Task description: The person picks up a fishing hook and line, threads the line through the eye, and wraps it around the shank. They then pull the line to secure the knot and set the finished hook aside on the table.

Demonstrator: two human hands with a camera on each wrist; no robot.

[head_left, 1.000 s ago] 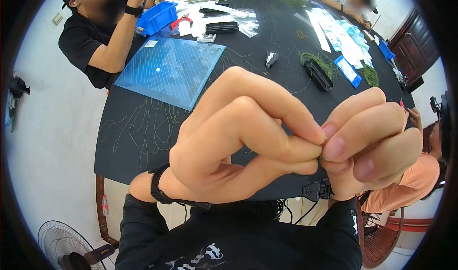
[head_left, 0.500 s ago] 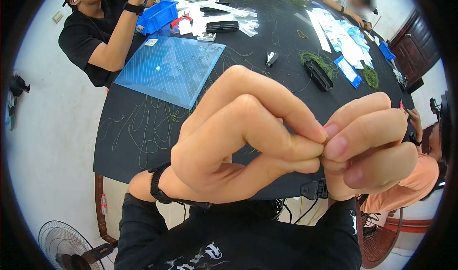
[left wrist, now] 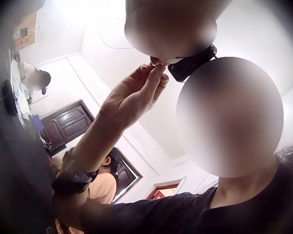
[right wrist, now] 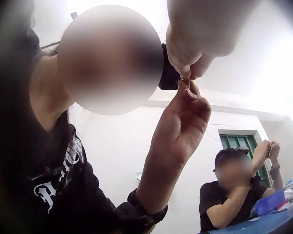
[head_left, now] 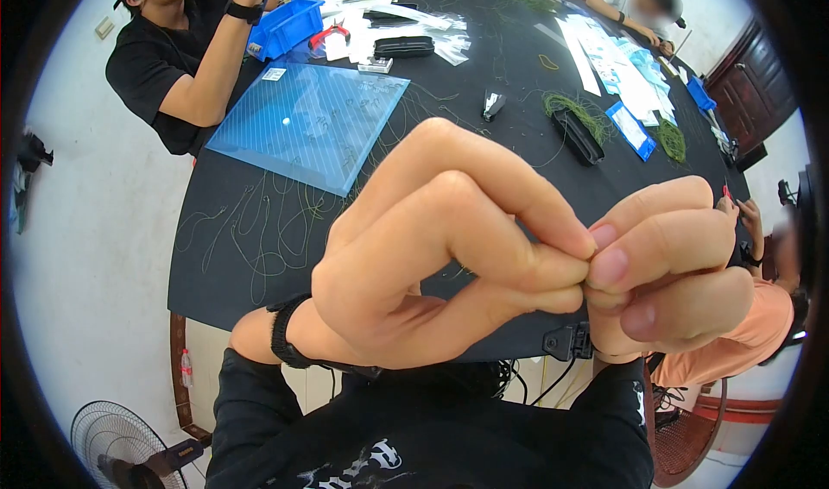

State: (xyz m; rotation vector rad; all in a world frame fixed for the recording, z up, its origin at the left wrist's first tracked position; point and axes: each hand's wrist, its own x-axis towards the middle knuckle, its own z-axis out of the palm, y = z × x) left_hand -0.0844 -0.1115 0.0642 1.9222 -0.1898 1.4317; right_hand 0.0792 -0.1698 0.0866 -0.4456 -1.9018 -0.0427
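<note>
In the head view, the left hand (head_left: 432,256) pinches with thumb and fingers, its tips meeting those of the right hand (head_left: 669,265), whose fingers are bent and also pinched. What lies between the tips is tiny and mostly hidden. In the right wrist view, a thin line (right wrist: 219,125) curves out beside the left hand (right wrist: 178,129), and a small thin bit shows at the joined fingertips, under the right hand (right wrist: 205,34). The left wrist view shows the right hand (left wrist: 132,100) raised close to the wearer's blurred face, with a faint line (left wrist: 107,45) nearby.
On the black table (head_left: 466,152) lie a blue ruled board (head_left: 311,126), loose green threads (head_left: 268,230), a black clip-like item (head_left: 492,106), a black holder (head_left: 577,137) with green thread, a blue bin (head_left: 285,30) and papers (head_left: 635,70). Other people sit around it.
Both hands shift very slightly right, their fingertips still together. The right hand's outer fingers have moved a little lower. The person at the right has raised a hand with a red item into clearer view.
</note>
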